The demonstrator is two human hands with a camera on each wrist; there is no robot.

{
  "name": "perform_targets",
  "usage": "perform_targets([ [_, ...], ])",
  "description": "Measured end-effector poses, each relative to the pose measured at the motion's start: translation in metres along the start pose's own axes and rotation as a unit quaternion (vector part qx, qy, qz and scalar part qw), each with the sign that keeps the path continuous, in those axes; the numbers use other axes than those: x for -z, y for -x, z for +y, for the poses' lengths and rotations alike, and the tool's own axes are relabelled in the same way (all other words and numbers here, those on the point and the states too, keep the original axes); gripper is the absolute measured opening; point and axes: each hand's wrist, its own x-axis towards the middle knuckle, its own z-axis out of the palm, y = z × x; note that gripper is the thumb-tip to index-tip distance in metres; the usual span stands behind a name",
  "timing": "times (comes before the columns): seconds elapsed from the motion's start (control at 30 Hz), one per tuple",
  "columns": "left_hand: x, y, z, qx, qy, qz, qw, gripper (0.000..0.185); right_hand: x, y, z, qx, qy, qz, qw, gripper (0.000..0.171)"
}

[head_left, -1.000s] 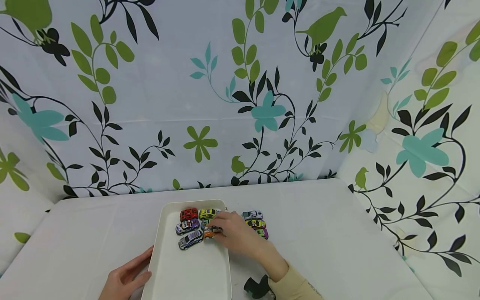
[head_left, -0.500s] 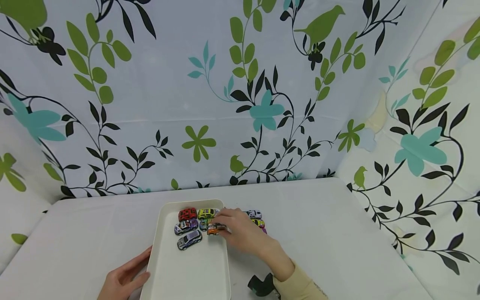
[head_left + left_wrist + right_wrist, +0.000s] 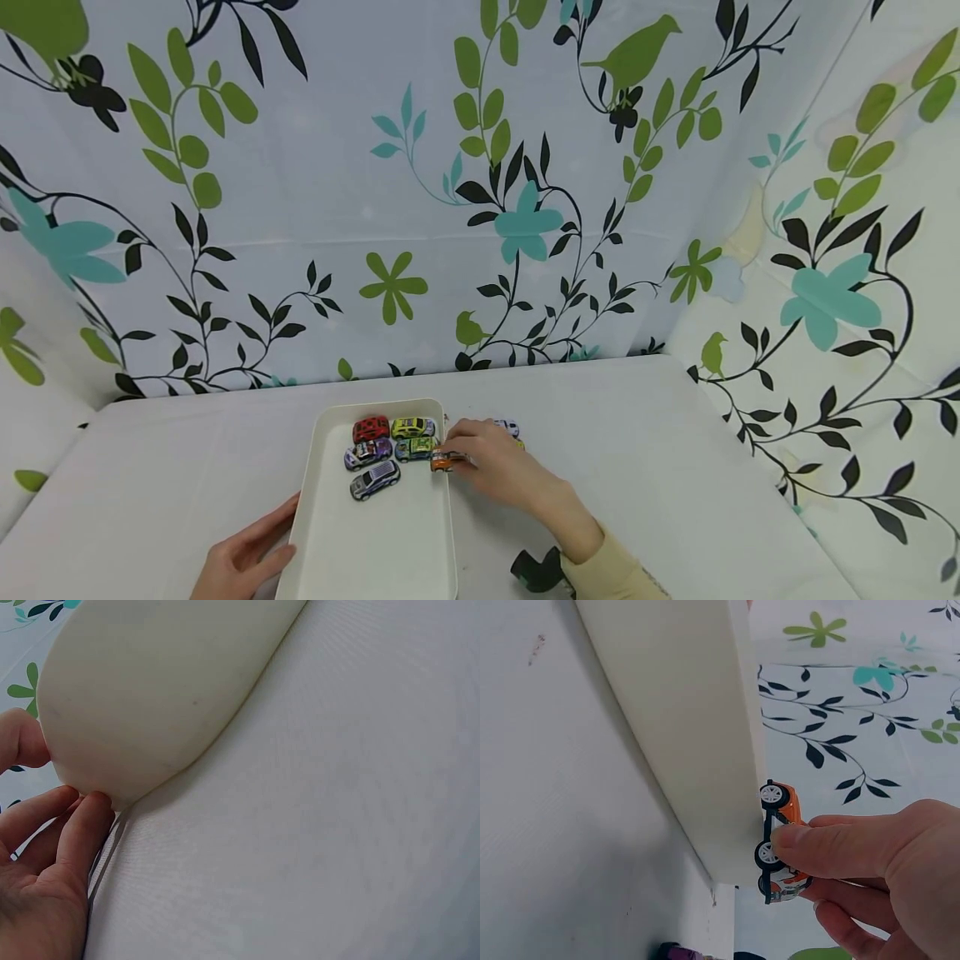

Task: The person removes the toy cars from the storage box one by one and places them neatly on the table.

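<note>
A person's right hand [image 3: 498, 462] pinches an orange toy car [image 3: 444, 460] between thumb and fingers at the right rim of a white tray [image 3: 322, 533], the car lifted against the tray's outer wall in the right wrist view. The left hand [image 3: 240, 560], fingers relaxed, steadies the tray's near left corner on the white worktop [image 3: 712, 475]. Five cars sit at the tray's far end; others lie on the worktop just right of it, partly hidden behind the hand. The step appears to be carrying this car across the rim; the next move calls for clearing the wall and setting it down level.
</note>
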Motion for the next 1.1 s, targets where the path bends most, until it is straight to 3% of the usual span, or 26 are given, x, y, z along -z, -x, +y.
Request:
perform_targets([
  [0.53,-0.001,0.0,0.001,-0.011,-0.008,0.003,0.9999,0.066,0.002,0.015,0.017,0.008,-0.033,0.024,0.999,0.022],
  [0.7,-0.001,0.0,0.0,-0.015,-0.001,0.001,0.9999,0.066,0.004,0.02,0.026,-0.01,-0.044,0.032,0.998,0.023],
  [1.1,0.001,0.0,0.001,0.012,0.001,-0.003,0.9999,0.068,0.017,0.031,0.054,-0.054,-0.049,0.063,0.995,0.023],
])
